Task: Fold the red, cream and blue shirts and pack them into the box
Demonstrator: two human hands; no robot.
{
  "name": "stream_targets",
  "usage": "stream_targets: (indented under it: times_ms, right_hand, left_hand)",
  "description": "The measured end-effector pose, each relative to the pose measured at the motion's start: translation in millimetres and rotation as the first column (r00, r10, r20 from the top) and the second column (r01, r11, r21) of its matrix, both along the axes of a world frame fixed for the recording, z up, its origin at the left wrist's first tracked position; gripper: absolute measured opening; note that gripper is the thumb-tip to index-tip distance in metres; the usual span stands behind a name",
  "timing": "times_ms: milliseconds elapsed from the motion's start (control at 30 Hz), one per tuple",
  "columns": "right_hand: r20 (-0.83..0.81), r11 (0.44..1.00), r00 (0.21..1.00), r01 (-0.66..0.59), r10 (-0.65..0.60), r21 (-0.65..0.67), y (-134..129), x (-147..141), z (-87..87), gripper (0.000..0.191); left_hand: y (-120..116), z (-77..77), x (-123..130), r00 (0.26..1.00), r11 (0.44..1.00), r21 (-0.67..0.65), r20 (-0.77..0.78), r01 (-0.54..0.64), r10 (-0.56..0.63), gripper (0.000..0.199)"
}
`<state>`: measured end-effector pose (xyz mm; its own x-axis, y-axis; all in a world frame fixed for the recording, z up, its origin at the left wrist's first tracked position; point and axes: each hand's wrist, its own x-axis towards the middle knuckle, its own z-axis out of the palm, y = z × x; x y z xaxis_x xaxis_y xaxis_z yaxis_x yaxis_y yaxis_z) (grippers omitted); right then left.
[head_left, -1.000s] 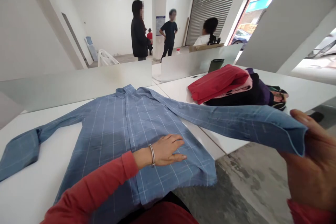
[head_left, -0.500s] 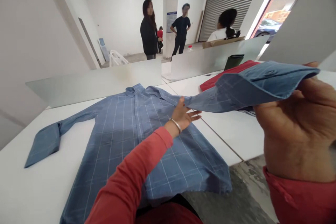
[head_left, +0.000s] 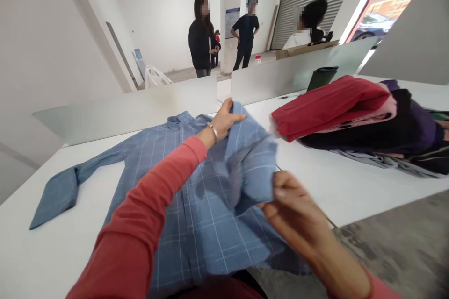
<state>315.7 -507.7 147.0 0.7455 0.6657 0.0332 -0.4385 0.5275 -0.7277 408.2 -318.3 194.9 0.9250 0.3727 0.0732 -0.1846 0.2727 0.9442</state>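
A blue checked shirt (head_left: pixel 150 163) lies front up on the white table, collar at the far side. Its sleeve on the left is stretched out, with the cuff end folded back. My left hand (head_left: pixel 224 119) pinches the upper part of the other sleeve (head_left: pixel 250 149), raised above the shirt's body. Lower down, my right hand (head_left: pixel 294 201) grips the cuff end of that same sleeve, slightly blurred. Between both hands the sleeve is bent and bunched. The shirt's hem hangs over the table's near edge.
A pile of folded clothes (head_left: pixel 368 121), red on top, lies on the right of the white table (head_left: pixel 315 191). Frosted dividers (head_left: pixel 140 107) run along the back, with a dark green object (head_left: pixel 321 78) near them. Several people stand or sit beyond.
My right hand has brought the cuff from the far right down and inward over the shirt. My left hand has risen and moved slightly left, lifting the sleeve. The clothes pile is now uncovered.
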Motion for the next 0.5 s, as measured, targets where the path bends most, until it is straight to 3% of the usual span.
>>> stream_targets:
  times_ms: [100,200,267,367,500]
  right_hand:
    - [-0.106,0.96,0.954,-0.276,0.28,0.055,21,-16,-28.7,0.021]
    - [-0.134,0.919,0.91,-0.385,0.393,0.085,33,-23,-42.1,0.02]
    - [-0.127,0.906,0.898,-0.412,0.421,0.09,37,-24,-42.8,0.019]
    - [-0.113,0.902,0.896,-0.418,0.429,0.107,42,-23,-37.8,0.019]
    - [-0.065,0.891,0.889,-0.453,0.453,0.017,49,-24,-35.0,0.018]
  left_hand:
    - [13,-44.3,-29,0.997,1.0,-0.016,-0.076,-0.013,0.012,0.065]
    - [25,-88.7,-54,0.98,0.999,-0.037,-0.198,-0.025,0.017,0.056]
    - [30,-107.3,-66,0.955,0.999,-0.043,-0.294,0.02,-0.032,0.051]
    - [29,-113.6,-79,0.921,0.989,-0.05,-0.361,0.138,-0.147,0.05]
    - [16,-101.4,-98,0.934,0.977,-0.035,-0.286,0.212,-0.213,0.046]
